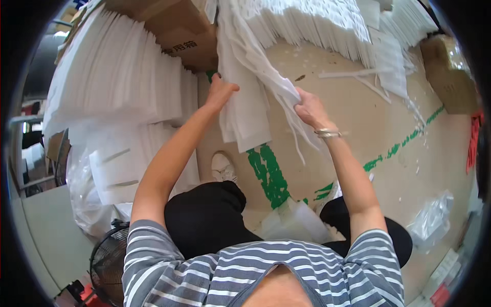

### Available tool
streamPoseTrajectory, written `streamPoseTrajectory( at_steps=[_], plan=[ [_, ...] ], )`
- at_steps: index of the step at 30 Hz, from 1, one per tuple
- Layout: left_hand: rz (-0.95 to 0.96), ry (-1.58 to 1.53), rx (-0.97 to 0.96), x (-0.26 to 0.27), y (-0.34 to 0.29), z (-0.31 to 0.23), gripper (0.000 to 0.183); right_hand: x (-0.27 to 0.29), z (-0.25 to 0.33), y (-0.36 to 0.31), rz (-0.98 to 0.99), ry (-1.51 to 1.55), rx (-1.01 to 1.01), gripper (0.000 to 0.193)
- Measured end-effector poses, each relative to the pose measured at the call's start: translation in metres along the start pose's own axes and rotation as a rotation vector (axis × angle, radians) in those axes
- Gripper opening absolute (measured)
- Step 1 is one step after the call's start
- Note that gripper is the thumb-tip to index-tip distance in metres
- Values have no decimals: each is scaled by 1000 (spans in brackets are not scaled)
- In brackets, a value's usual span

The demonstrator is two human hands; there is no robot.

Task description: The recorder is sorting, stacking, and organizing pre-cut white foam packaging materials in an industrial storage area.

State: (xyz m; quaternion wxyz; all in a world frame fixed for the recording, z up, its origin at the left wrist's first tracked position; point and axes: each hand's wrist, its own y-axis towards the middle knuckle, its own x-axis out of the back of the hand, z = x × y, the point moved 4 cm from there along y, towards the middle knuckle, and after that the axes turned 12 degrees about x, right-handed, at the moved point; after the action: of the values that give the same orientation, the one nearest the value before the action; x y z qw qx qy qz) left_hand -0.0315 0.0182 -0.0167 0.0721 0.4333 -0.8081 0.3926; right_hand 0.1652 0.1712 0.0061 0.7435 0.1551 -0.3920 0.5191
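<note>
From the head view, gathered in the right hand (310,108), long white foam strips (273,77), running up to the top edge, with loose ends trailing down over the floor (434,153). Looks very light, soft and bendy, likely to flop along its length, slide strip over strip, and tear if yanked by one thin edge; probably best taken across several strips at once, near an end, with a firm but not crushing squeeze. On the right, fingers curled closed around the bunch. With the left hand (221,94), only partly open, thumb apart from the fingers, right beside the flat white foam sheet (245,120) and near the bottom of a brown carton (189,28); impossible to tell for sure whether touching the sheet. Left of that, a tall stack of white foam (117,71).
</note>
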Motion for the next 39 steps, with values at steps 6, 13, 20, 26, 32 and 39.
streamPoseTrajectory(
  at_steps=[6,13,20,26,32,39],
  plan=[
    [60,160,-297,-15,0,-20,53,-18,7,0,10,182,51,43],
    [43,169,-259,-33,-9,-19,49,-40,11,15,-86,338,-16,28],
    [46,237,-303,-32,-30,-12,46,-32,49,18,-134,383,-163,43],
    [789,-235,35,-44,-37,-21,72,-63,41,44,-109,779,86,51],
    [754,-66,109,-42,-31,-20,78,-48,53,34,-261,214,99,53],
    [-90,117,-308,19,70,-140,103,-13,34,24,-173,-15,67,51]
  ],
)
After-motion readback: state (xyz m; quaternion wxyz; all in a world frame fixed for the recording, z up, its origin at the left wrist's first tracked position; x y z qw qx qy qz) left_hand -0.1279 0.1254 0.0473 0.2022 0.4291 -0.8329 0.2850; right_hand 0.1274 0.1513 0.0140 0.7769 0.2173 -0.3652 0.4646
